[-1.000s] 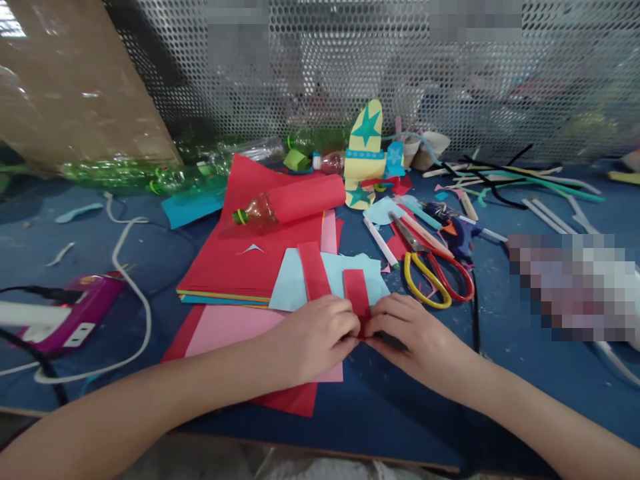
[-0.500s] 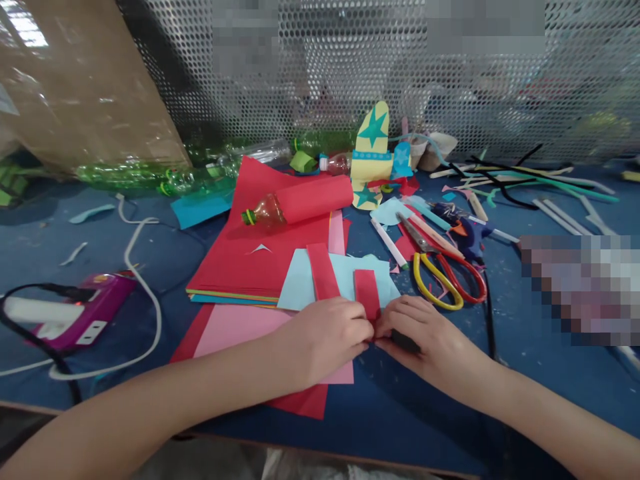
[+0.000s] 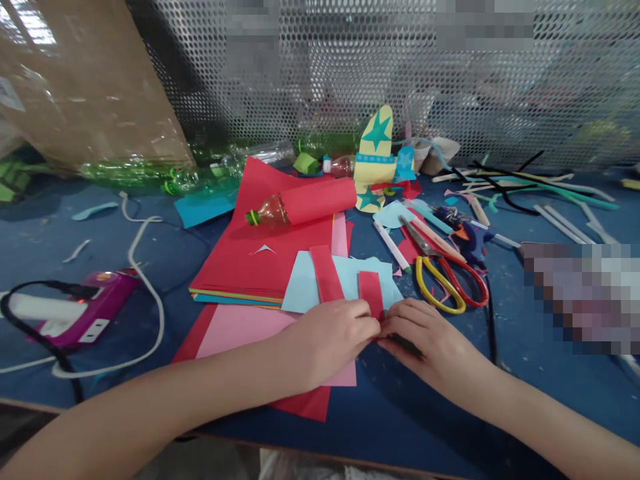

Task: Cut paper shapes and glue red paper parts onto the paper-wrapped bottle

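My left hand [image 3: 345, 333] and my right hand [image 3: 420, 333] meet at their fingertips, pinching the near end of a short red paper strip [image 3: 370, 291]. A longer red paper strip [image 3: 326, 273] runs out from beneath my left hand. Both strips lie over a light blue paper sheet [image 3: 299, 283]. Under my left forearm are a pink sheet [image 3: 235, 331] and more red paper. Just behind sits a stack of red paper [image 3: 227, 257], bearing a plastic bottle [image 3: 273, 212] wrapped in a red paper roll [image 3: 323, 199]. My fingers hide the strip's folded end.
Scissors [image 3: 440, 267] with yellow and red handles lie right of my hands, by a white marker [image 3: 393, 245] and a blue glue gun [image 3: 475, 240]. A purple power strip [image 3: 95, 310] with cords is at left. A yellow paper rocket [image 3: 375, 160] stands behind.
Both hands keep their pinch on the short red strip, with only a slight shift of the fingers. The whole view has moved a little; the other things stay in place.
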The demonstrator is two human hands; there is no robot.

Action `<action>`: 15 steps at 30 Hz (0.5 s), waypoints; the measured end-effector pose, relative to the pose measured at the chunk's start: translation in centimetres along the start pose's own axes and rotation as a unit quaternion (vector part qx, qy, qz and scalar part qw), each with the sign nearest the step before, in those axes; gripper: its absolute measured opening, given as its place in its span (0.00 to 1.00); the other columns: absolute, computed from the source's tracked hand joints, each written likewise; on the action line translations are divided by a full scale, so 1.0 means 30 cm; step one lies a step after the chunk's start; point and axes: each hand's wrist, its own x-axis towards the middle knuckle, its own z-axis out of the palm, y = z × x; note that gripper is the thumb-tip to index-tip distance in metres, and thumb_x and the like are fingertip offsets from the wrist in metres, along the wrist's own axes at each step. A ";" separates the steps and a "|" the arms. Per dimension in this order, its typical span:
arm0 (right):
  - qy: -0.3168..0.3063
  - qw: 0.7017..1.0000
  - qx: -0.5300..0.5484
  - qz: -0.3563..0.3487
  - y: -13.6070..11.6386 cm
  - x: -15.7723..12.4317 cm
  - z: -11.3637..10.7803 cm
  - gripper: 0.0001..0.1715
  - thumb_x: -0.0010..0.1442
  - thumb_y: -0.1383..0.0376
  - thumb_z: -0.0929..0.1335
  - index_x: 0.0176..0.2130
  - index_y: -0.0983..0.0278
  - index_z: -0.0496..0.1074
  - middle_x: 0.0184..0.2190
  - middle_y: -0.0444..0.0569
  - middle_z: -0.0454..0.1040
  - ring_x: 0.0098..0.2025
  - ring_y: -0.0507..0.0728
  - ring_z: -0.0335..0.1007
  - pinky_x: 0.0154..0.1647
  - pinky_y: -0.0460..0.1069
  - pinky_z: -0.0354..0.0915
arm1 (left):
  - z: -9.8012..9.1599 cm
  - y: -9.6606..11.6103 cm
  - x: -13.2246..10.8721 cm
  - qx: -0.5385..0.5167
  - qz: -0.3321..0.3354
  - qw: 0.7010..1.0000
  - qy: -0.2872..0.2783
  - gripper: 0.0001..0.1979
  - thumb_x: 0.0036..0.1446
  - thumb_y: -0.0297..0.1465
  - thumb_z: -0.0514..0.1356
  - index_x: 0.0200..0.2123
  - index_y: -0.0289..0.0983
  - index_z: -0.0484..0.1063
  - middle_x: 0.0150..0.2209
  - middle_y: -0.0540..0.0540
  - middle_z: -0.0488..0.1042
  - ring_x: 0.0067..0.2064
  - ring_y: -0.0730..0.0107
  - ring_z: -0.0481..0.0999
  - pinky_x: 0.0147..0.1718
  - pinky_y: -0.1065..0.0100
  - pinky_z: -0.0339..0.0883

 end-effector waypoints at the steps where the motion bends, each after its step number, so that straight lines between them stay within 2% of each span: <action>1: 0.000 1.000 -0.001 0.002 -0.001 0.000 0.001 0.08 0.65 0.68 0.63 0.35 0.62 0.71 0.32 0.50 0.74 0.35 0.58 0.70 0.38 0.55 0.68 | -0.001 0.000 -0.001 0.011 0.003 1.000 -0.007 0.09 0.63 0.25 0.54 0.31 0.34 0.71 0.32 0.49 0.71 0.32 0.70 0.71 0.29 0.69 0.62; 4: -0.005 1.000 -0.003 0.007 0.000 0.000 0.000 0.07 0.65 0.68 0.63 0.35 0.63 0.70 0.31 0.50 0.74 0.35 0.58 0.69 0.37 0.54 0.68 | 0.002 -0.003 -0.005 0.031 0.014 0.999 -0.012 0.08 0.62 0.24 0.56 0.30 0.34 0.71 0.31 0.48 0.71 0.33 0.70 0.71 0.29 0.69 0.61; 11: -0.006 0.999 0.000 -0.044 0.020 -0.005 -0.011 0.08 0.65 0.68 0.64 0.39 0.62 0.72 0.32 0.50 0.77 0.38 0.58 0.71 0.40 0.55 0.69 | -0.003 -0.011 0.000 0.047 0.053 0.997 -0.013 0.06 0.61 0.24 0.58 0.31 0.32 0.74 0.32 0.46 0.74 0.34 0.67 0.72 0.33 0.67 0.63; 15: -0.001 0.999 0.001 -0.043 0.023 -0.005 -0.012 0.08 0.65 0.69 0.63 0.39 0.64 0.73 0.33 0.51 0.77 0.38 0.58 0.72 0.40 0.55 0.70 | -0.001 -0.017 0.005 0.017 0.040 0.999 0.005 0.06 0.61 0.24 0.58 0.31 0.32 0.74 0.32 0.46 0.75 0.35 0.68 0.73 0.35 0.68 0.63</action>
